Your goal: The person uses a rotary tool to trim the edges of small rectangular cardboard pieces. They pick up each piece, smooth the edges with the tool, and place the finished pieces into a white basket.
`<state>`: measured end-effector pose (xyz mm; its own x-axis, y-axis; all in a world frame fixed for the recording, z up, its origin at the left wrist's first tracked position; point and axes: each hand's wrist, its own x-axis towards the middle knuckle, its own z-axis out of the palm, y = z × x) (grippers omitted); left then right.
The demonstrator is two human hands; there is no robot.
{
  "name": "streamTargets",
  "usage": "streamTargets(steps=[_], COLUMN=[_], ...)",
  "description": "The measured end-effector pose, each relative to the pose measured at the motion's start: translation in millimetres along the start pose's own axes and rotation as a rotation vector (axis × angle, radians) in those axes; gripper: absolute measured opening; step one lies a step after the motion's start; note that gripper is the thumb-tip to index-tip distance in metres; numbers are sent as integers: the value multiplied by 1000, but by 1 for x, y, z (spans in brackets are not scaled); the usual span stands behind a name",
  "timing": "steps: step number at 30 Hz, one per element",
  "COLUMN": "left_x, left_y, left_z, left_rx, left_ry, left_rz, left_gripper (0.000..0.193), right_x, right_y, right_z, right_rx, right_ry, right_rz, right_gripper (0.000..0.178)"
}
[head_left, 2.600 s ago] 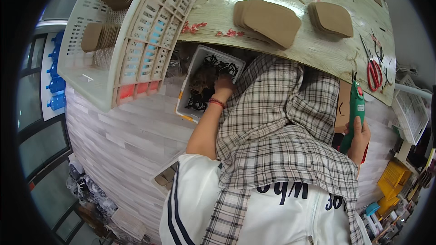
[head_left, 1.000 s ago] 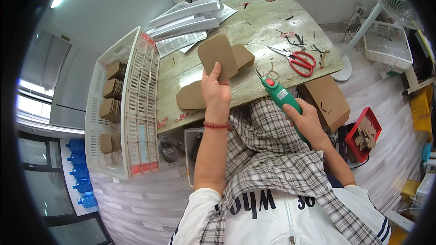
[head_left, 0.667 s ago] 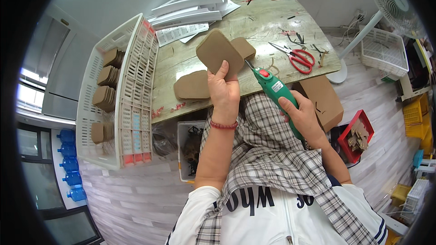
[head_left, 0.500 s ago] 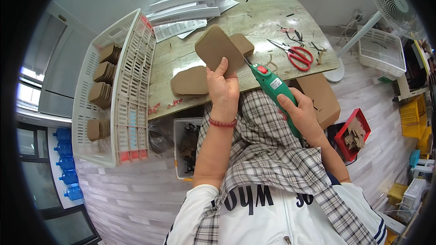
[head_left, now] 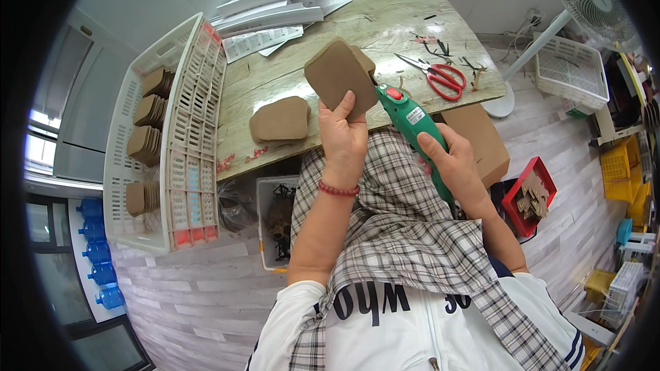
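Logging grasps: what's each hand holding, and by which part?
Left hand: brown piece, by its near edge. Right hand: green tool, around its body.

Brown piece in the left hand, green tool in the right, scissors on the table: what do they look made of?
Brown piece: matt, even brown face; perhaps card or fibreboard, the look leaves it open.
Green tool: probably hard plastic, given its smooth, lightly shiny body.
Scissors: probably steel blades, being silvery; red handles smooth, likely plastic.

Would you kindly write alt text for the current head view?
A person's left hand holds a brown rounded piece and the right hand a green tool, its tip near the piece's edge. Red-handled scissors and papers lie on the table; a white basket is to its left.
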<state>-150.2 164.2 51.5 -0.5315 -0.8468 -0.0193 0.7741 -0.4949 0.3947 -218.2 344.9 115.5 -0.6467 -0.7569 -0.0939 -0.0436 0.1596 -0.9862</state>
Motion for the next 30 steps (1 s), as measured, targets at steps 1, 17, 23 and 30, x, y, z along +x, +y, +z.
streamTargets(steps=[1, 17, 23, 30], left_x=[-2, -27, -30, -10], left_y=[-2, -21, -10, 34], left_z=[-1, -11, -20, -43], left_rx=[10, 87, 247, 557], left_ry=[-16, -90, -79, -244], left_rz=[-2, -126, -145, -181], left_gripper=[33, 40, 40, 38], right_x=[0, 8, 6, -5], right_y=[0, 1, -2, 6], right_z=[0, -8, -17, -36], right_rx=[1, 17, 17, 0], right_ry=[5, 62, 40, -56], right_rz=[-3, 0, 23, 29], right_gripper=[36, 38, 36, 36])
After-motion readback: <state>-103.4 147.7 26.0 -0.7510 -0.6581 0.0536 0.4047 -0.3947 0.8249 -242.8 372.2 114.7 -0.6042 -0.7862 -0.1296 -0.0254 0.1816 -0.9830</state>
